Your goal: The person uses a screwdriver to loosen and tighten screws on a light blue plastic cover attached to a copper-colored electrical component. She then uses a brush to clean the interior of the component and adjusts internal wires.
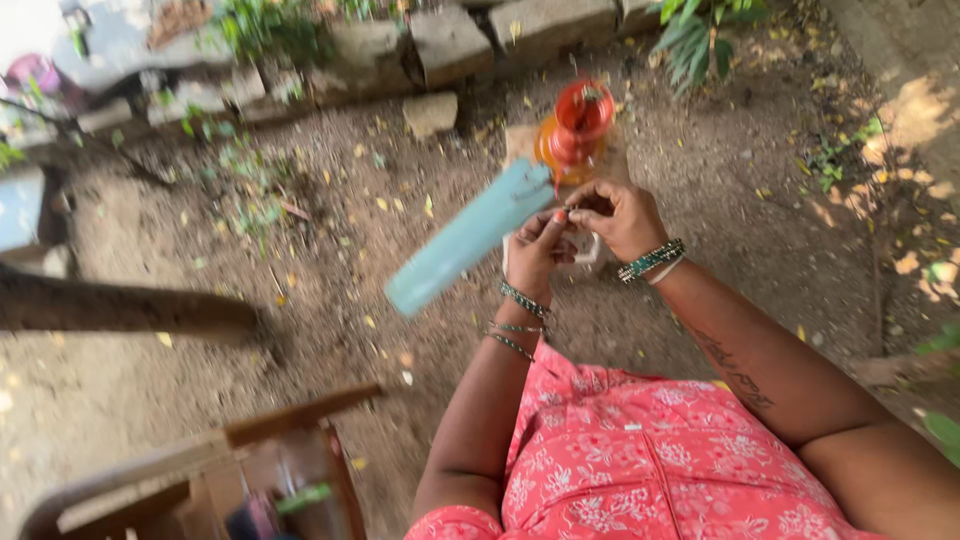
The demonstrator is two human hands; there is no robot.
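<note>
Evidently the fingertips of both hands meet over something very small, too small and blurred to name: the right hand point(622, 215) has its fingers curled and pinched together at the tips, and the left hand point(540, 250) closes thumb and fingers against the same spot, while it also seems to steady the near end of a long pale turquoise tube point(468, 238). That tube slants away down and to the left in front of the body, raised above the dirt ground point(330, 330). It looks stiff and smooth, probably light for its length, and likely to slip or swing if held only at one end; a grip nearer its middle would steady it better. Whether its ends are open, and whether anything is inside, cannot be told. Bangles point(650, 260) circle both wrists. Beyond the hands an orange lantern-like container point(575, 135) with a red top stands on a flat stone; its body looks translucent and may be fragile, and its contents do not show. At lower left a wooden frame point(250, 450) holds blurred items. Stone blocks point(450, 40) and plants edge the yard.
</note>
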